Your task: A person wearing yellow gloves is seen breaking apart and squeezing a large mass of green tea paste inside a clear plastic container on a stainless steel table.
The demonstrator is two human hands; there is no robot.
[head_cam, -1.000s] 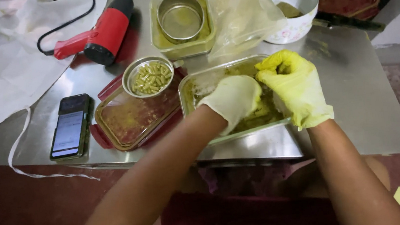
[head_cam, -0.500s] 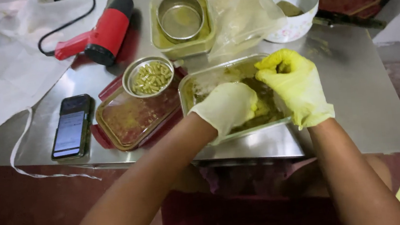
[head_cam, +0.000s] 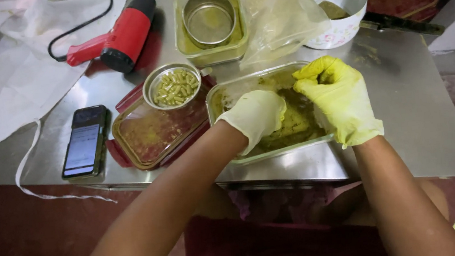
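Observation:
A rectangular glass container (head_cam: 219,98) with green-brown powder sits on the steel table in front of me. My left hand (head_cam: 257,117), in a pale glove, is curled fingers-down into the powder at the container's near left. My right hand (head_cam: 338,98), in a yellow glove, hovers over the container's right side with its fingertips pinched together. Whatever either hand holds is hidden. A small steel bowl of greenish capsules (head_cam: 173,86) stands to the left of the container.
A glass dish with a red lid (head_cam: 147,135) lies under the capsule bowl, a phone (head_cam: 83,142) to its left. Behind are a red heat gun (head_cam: 124,35), a powder tub with a steel cup (head_cam: 208,18), a plastic bag (head_cam: 280,14), a white bowl (head_cam: 338,6) and white cloth (head_cam: 5,71).
My left hand has slid slightly left and towards me inside the container. The right hand has barely moved.

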